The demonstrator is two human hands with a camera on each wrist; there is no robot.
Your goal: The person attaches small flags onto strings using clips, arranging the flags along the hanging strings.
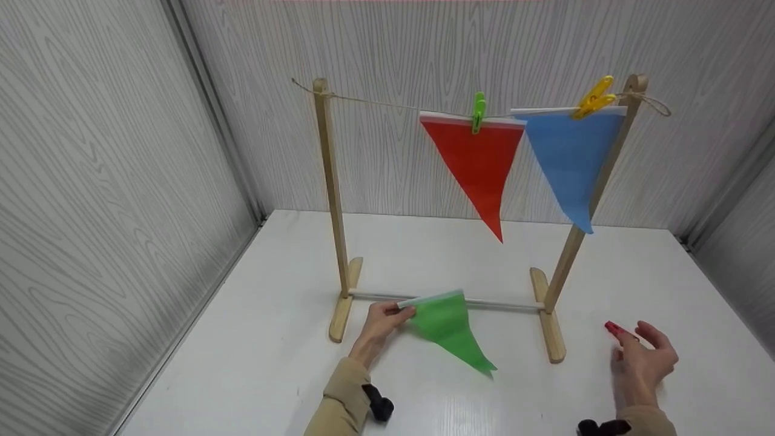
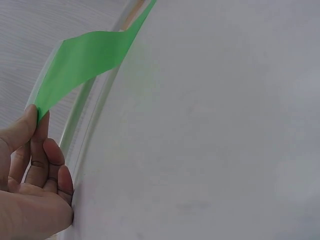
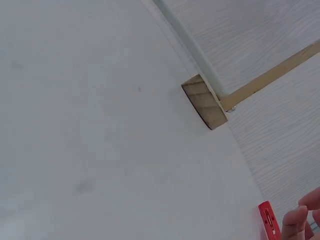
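My left hand (image 1: 387, 318) pinches the top corner of a green triangular flag (image 1: 451, 330), lifted just off the white table in front of the wooden rack (image 1: 330, 181). In the left wrist view the thumb and forefinger (image 2: 35, 125) nip the green flag's (image 2: 85, 60) edge. My right hand (image 1: 642, 357) holds a red clothespin (image 1: 616, 330) by its rear end, low over the table to the right of the rack's right foot (image 1: 550, 327). The red clothespin (image 3: 269, 220) shows beside my fingertips (image 3: 295, 222) in the right wrist view.
A string (image 1: 375, 103) runs between the rack's two posts. A red flag (image 1: 478, 163) hangs from it under a green clothespin (image 1: 479, 112), and a blue flag (image 1: 572, 160) under a yellow clothespin (image 1: 594, 97). Grey woodgrain walls (image 1: 121, 181) enclose the table (image 1: 242, 363).
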